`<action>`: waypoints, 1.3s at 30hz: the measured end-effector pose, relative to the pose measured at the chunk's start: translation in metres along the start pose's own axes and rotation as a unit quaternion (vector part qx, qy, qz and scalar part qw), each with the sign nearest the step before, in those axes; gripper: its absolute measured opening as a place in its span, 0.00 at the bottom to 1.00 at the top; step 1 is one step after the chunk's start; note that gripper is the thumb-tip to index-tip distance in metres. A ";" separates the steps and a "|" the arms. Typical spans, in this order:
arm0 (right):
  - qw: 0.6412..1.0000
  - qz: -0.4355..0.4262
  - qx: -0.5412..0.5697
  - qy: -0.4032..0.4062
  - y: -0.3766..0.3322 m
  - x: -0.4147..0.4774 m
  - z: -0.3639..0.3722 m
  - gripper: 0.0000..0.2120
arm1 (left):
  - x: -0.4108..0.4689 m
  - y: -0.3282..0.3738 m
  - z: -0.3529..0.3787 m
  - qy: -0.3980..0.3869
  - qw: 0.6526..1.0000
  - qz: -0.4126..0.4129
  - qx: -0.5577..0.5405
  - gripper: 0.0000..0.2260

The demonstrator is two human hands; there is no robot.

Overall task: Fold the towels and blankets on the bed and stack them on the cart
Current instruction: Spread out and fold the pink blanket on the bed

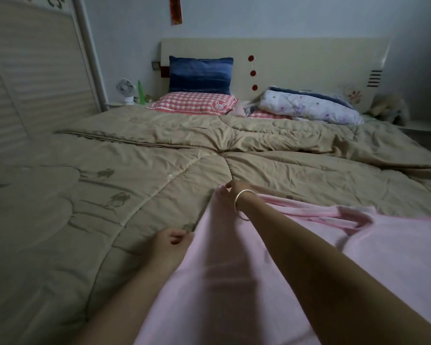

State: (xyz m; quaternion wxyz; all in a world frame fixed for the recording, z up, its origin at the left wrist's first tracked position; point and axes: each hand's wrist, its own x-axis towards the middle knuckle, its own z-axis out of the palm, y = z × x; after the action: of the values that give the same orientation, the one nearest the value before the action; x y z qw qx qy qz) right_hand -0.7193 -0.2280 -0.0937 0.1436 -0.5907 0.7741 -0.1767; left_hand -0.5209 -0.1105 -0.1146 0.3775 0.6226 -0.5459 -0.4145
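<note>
Your pink towel (209, 270) lies spread over the tan quilt (135, 170) at the near side of the bed, right under your arms, its bulk running off to your right, where a fold is rumpled up near the far edge. Your right hand (237, 189), the one with the bangle (243, 199), is stretched out ahead of you and pinches the towel's far left corner between thumb and fingers. Your left hand (168, 242) sits closer to you on the same left edge, fingers curled, and seems to nip the hem there, though the grip itself is partly hidden. So the edge you hold runs nearly straight away from you, from left hand to right hand, and all the loose cloth lies to the right of that line. The fold most likely turns on this: carry the held edge across to the right, or draw the far corner back toward yourself, keeping the span between your hands taut. The right side needs smoothing first, I judge, and the cart is not in view
</note>
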 end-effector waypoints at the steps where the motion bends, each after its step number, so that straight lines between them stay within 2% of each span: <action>1: 1.000 0.017 -0.004 0.009 -0.005 0.010 0.004 0.23 | 0.011 0.000 0.002 -0.009 1.000 0.000 -0.023 0.06; 4: 0.998 0.038 -0.046 0.022 -0.016 0.029 0.011 0.25 | 0.031 -0.004 0.006 -0.032 0.999 0.030 -0.026 0.09; 8: 0.996 0.006 -0.054 0.070 -0.030 0.051 0.014 0.18 | 0.046 -0.024 0.007 -0.050 0.998 0.045 -0.015 0.07; 12: 0.992 -0.012 -0.056 0.108 -0.047 0.079 0.015 0.18 | 0.052 -0.040 0.005 -0.028 0.995 0.041 -0.082 0.07; 16: 0.995 -0.017 -0.078 0.064 -0.033 0.094 0.048 0.20 | 0.063 -0.048 0.009 -0.013 0.998 0.055 -0.040 0.08; 20: 0.996 -0.031 -0.067 0.054 -0.023 0.096 0.064 0.23 | 0.071 -0.056 0.010 -0.026 0.997 0.039 -0.056 0.08; 26: 0.997 -0.050 -0.038 -0.051 -0.019 0.082 0.025 0.27 | 0.073 -0.059 0.010 -0.034 0.997 0.027 -0.064 0.07; 29: 0.989 -0.049 -0.090 -0.105 -0.002 0.072 0.002 0.26 | 0.073 -0.059 0.010 -0.032 0.998 0.014 -0.062 0.06; 32: 0.981 -0.013 -0.151 -0.121 0.016 0.063 -0.012 0.33 | 0.073 -0.057 0.011 -0.025 0.998 0.011 -0.047 0.07; 33: 0.976 -0.021 -0.178 -0.121 0.023 0.058 -0.015 0.30 | 0.072 -0.055 0.011 -0.023 0.999 0.012 -0.036 0.07; 36: 0.972 -0.103 -0.204 -0.057 0.041 0.051 -0.015 0.14 | 0.072 -0.054 0.012 -0.021 0.999 0.013 -0.023 0.07; 39: 0.981 -0.130 -0.130 0.060 0.039 0.058 -0.020 0.10 | 0.072 -0.054 0.013 -0.023 0.999 0.016 -0.022 0.08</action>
State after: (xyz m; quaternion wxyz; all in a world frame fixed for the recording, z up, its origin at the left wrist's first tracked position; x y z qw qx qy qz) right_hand -0.7766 -0.2725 -0.0937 -0.0049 -0.6885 0.7141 -0.1267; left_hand -0.5084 -0.1760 -0.1769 0.3849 0.5957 -0.5554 -0.4342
